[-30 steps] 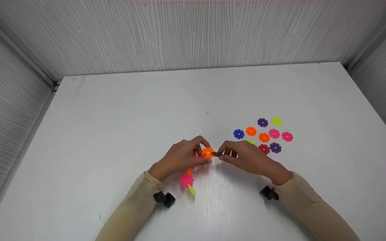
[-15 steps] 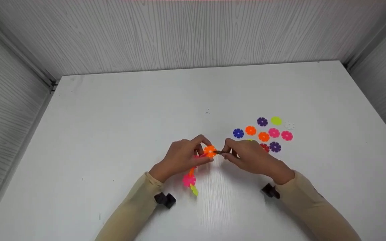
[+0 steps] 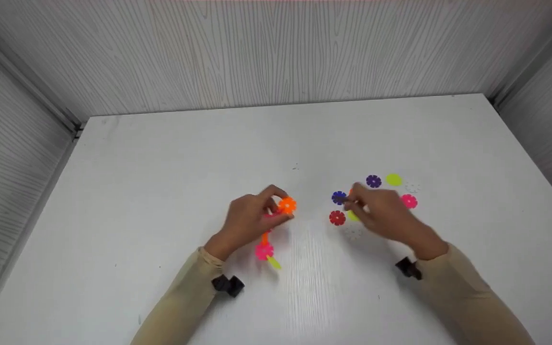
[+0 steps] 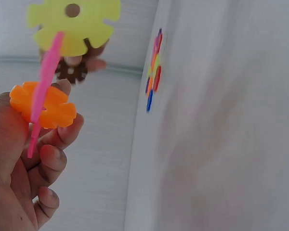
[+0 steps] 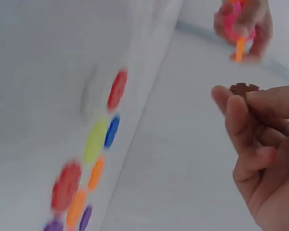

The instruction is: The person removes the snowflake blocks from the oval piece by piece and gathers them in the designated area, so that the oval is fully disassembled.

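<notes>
My left hand (image 3: 249,218) grips a chain of interlocking notched plastic discs near its upper end. An orange disc (image 3: 287,205) shows at the fingertips; below the hand hang a pink disc (image 3: 264,251) and a yellow-green disc (image 3: 274,262). In the left wrist view the yellow-green disc (image 4: 74,21) and pink disc (image 4: 44,79) stand edge to face. My right hand (image 3: 386,213) pinches a brown notched disc (image 5: 242,88) between thumb and fingers, apart from the chain. In the head view it hovers over the loose discs and hides some of them.
Loose discs lie on the white table (image 3: 185,167) about the right hand: blue (image 3: 339,197), red (image 3: 337,217), purple (image 3: 373,181), yellow-green (image 3: 394,179), pink (image 3: 408,201) and clear ones (image 3: 353,233). A wood-grain panel (image 3: 276,52) rises behind the table.
My right hand has drawn the brown disc away from the orange disc, to the right and over the loose discs. A red and a clear disc are uncovered. The left hand has shifted slightly left.
</notes>
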Tool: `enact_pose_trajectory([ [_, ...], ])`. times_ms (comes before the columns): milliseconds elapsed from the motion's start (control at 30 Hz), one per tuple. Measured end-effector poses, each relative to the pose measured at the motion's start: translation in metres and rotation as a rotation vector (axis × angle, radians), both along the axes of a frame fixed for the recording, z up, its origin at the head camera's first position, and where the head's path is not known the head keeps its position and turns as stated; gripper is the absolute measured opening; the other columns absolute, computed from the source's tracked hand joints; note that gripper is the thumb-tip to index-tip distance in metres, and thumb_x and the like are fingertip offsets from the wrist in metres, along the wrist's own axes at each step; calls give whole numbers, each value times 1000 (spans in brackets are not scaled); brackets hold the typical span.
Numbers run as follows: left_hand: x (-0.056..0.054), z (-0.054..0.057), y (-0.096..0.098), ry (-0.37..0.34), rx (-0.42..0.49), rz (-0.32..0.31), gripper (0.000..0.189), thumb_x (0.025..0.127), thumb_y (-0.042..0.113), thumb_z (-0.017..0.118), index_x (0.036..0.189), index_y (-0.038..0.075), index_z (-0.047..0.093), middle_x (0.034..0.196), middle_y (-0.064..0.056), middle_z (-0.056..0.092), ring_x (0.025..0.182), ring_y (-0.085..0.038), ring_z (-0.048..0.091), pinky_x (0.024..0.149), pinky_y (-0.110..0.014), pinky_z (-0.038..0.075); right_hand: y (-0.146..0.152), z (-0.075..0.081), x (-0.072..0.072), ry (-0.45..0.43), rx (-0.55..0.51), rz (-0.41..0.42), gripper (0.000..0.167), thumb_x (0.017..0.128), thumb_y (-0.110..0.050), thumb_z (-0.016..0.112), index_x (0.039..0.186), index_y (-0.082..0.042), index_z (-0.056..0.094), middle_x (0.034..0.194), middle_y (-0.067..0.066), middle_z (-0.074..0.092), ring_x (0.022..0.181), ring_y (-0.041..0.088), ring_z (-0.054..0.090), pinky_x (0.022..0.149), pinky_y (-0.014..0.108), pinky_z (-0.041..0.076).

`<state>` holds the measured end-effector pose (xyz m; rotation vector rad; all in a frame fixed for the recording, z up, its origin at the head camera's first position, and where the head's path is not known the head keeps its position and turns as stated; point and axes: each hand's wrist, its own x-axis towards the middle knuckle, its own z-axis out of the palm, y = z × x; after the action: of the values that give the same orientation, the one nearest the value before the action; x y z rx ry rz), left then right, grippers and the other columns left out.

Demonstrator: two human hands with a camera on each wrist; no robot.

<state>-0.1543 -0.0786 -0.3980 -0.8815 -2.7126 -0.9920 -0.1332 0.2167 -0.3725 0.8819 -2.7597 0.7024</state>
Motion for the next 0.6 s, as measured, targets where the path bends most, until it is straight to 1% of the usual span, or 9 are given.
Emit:
enact_pose_trajectory([
  [33,-2,-1,-8,-5,17,50,32,83,30,76,108,17,61,71,1,67,55,-9,52,56,-21,39,13,3,0,-4,-29,-53,13,88,-8,69,92,-5,57,77,5,70,59,10,56,52,17,43],
  [100,-4,-2,-25,-51,56,144,33,80,25,79,107,17,62,67,2,64,54,-8,49,55,-22,38,38,7,2,-15,-94,-140,12,87,-6,68,92,-5,57,76,5,69,60,6,53,52,19,40],
  [133,-4,-3,-32,-81,68,176,34,79,24,79,107,17,62,67,2,62,53,-8,48,55,-22,37,48,8,3,-36,-115,-170,12,87,-6,68,92,-5,57,76,5,68,59,5,49,50,20,38],
  [167,-4,-3,-37,-112,69,197,34,79,23,79,108,17,62,67,3,61,54,-7,48,56,-22,37,56,9,4,-45,-124,-177,12,88,-5,67,94,-5,57,77,5,68,59,4,49,50,20,38],
  [233,-4,-3,-42,-166,79,201,35,81,24,78,111,17,61,70,3,60,57,-8,48,57,-23,38,65,8,6,-88,-130,-180,12,90,-6,65,98,-5,57,79,6,68,58,6,50,50,20,37],
  [300,-4,-3,-42,-199,87,182,36,82,27,76,113,18,60,72,2,60,59,-9,49,58,-23,39,70,5,6,-114,-131,-170,14,91,-7,64,102,-5,56,80,7,69,57,9,52,50,20,38],
  [367,-3,-2,-39,-213,90,168,36,82,28,76,114,19,60,73,2,60,60,-10,50,58,-23,40,71,2,6,-145,-133,-170,17,92,-8,64,107,-6,56,82,8,71,57,14,54,50,20,39],
  [467,-2,-2,-34,-215,84,159,36,82,28,77,114,20,61,74,3,60,62,-9,50,58,-24,39,70,0,6,-203,-137,-193,23,93,-10,63,115,-8,55,82,9,71,57,18,55,50,20,39],
  [600,1,-3,-28,-232,73,148,35,82,28,76,114,22,62,78,4,61,63,-9,50,58,-24,40,68,0,8,-294,-147,-217,29,94,-10,61,122,-9,53,81,9,70,61,18,56,52,20,40],
])
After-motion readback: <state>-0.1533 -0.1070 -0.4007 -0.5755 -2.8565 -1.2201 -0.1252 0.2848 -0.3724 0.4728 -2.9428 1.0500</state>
